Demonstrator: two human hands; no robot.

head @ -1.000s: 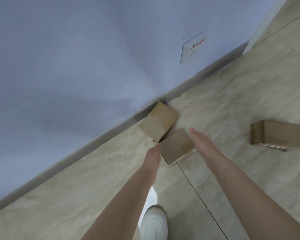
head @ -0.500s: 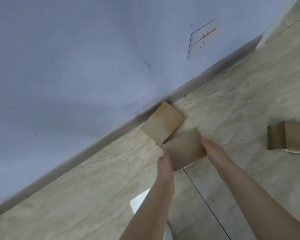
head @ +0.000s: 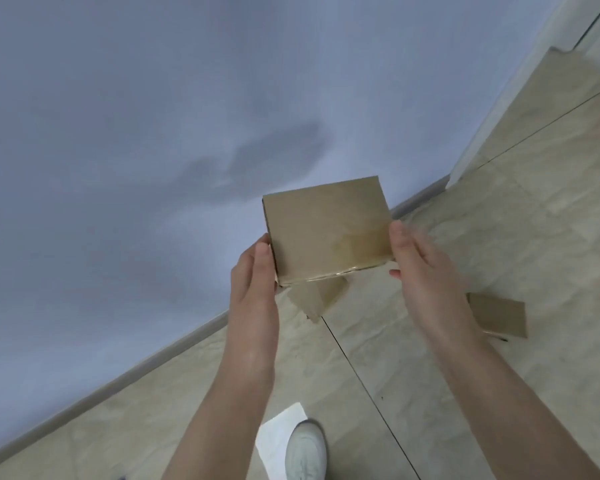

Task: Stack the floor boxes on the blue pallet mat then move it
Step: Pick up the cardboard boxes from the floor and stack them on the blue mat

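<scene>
Three small cardboard boxes: the held box [head: 326,233] is raised before the wall [head: 153,133], its side edges gripped by the left hand [head: 253,271] and right hand [head: 416,258]. The second box [head: 317,296] and third box [head: 499,315] lie on the floor tiles [head: 499,202]. Half a second earlier, the held box rested on the floor beside the second box.

The wall [head: 153,133] rises behind the held box [head: 326,230]. Beneath that box a second box [head: 317,296] lies on the floor [head: 378,348], a third box [head: 499,318] off to its right, open tile between.
</scene>
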